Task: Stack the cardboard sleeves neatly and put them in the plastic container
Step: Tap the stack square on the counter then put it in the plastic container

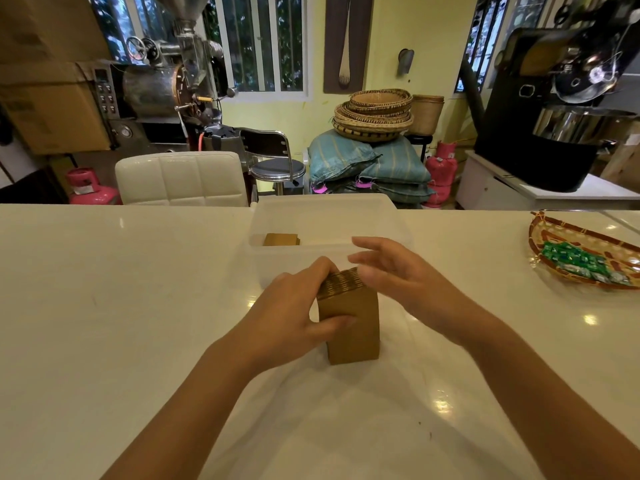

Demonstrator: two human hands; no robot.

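A stack of brown cardboard sleeves (356, 327) stands on edge on the white table (104, 306), just in front of the translucent plastic container (318, 209). My left hand (294, 313) grips the stack, fingers over its top left edge and thumb across its front. Beside the stack's top right, my right hand (391, 271) hovers with fingers spread, holding nothing. Inside the container lies another small pile of sleeves (281, 239), towards its left side.
A woven basket (568, 237) with green wrapped sweets sits at the table's right edge. Behind the table stand a white padded chair (180, 178), a black stool, sacks with baskets on top, pink gas cylinders and roasting machines.
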